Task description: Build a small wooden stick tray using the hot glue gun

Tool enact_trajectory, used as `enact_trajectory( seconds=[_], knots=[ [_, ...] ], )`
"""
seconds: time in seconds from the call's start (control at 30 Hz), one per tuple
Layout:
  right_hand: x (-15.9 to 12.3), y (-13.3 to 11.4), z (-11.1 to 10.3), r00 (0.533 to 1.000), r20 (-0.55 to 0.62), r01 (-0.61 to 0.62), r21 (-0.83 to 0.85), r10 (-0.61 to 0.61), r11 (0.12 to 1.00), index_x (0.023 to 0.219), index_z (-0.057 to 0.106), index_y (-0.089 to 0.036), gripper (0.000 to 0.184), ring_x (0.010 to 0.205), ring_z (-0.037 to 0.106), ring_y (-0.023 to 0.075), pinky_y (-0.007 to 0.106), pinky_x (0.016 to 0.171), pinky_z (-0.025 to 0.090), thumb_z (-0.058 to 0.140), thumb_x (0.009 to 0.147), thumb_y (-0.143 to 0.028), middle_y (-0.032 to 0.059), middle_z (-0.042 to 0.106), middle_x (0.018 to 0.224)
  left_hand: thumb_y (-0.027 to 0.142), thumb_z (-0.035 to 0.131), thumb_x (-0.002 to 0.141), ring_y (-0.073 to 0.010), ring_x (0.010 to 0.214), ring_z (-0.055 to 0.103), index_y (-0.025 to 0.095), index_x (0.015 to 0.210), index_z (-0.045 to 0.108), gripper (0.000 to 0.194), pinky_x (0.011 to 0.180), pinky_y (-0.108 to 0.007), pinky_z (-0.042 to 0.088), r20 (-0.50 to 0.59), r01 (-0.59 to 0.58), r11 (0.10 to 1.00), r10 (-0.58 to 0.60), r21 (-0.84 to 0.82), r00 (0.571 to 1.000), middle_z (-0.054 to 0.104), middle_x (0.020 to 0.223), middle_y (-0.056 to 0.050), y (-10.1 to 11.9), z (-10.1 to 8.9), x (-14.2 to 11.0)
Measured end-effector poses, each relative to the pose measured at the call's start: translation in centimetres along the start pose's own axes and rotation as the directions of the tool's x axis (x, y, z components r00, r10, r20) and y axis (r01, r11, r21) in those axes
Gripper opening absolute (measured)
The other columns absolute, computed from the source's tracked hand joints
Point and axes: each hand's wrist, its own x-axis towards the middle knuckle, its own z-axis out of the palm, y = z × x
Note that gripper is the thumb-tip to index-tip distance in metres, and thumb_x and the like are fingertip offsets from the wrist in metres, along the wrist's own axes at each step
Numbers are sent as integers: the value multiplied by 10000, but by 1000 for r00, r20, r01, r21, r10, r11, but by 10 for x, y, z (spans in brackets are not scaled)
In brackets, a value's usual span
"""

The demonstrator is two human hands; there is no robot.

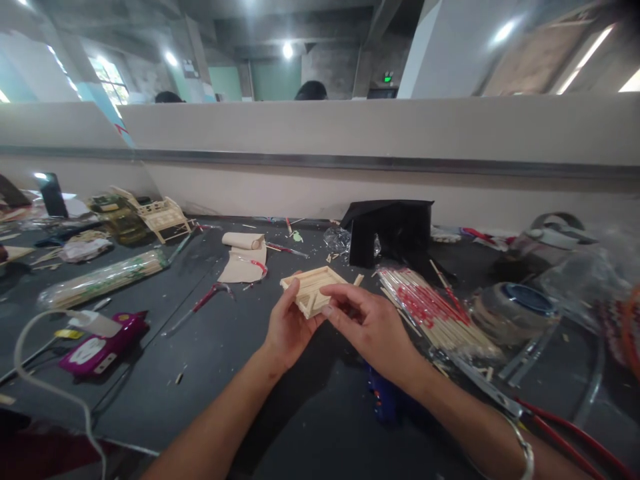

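A small shallow tray made of pale wooden sticks (pixel 314 281) is held above the dark table. My left hand (pixel 290 327) grips it from the left, thumb on the near left rim and fingers underneath. At its near right corner, the thumb and forefinger of my right hand (pixel 373 327) close on the edge. A short stick piece stands slanted at that corner, left of these fingertips. Whether the right fingers also pinch a tiny piece cannot be made out. Beside my right hand lies a plastic bag of wooden sticks with red tips (pixel 430 300).
Red-handled scissors (pixel 505 400) and a lidded jar (pixel 515 310) lie right. Behind are a black folded sheet (pixel 393 230) and a sandpaper roll (pixel 245 257). Leftward are a purple power strip (pixel 107 343), a wrapped stick bundle (pixel 107 277) and a miniature wooden chair (pixel 163 217). A partition (pixel 320 133) stands behind.
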Motion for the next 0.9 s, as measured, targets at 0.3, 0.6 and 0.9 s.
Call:
enact_trajectory(
  seconds=[0.3,0.6,0.9],
  knots=[
    [-1,8,4,1000,-6,-28,69,29,997,964,665,-228,163,771,659,175,299,698,510,589,828,-275,19,717,881,371,560,854,-184,954,635,282,1144,537,304,810,-313,506,13,25,999,-25,22,1000,678,1049,-6,-2,5,-4],
    [0,11,5,999,-4,-35,72,35,997,920,674,-221,135,736,650,165,285,658,499,598,829,-285,12,717,856,336,566,858,-186,958,634,287,1190,489,344,786,-313,515,28,20,1000,-21,20,999,668,1080,-23,-4,4,-4],
    [0,11,4,1000,-6,-22,52,22,998,911,670,-230,123,717,651,159,277,658,496,592,832,-283,2,712,832,337,600,836,-211,975,629,284,1179,510,359,789,-339,513,9,14,1000,-14,8,1000,667,1085,-31,-5,3,-3]
  ],
)
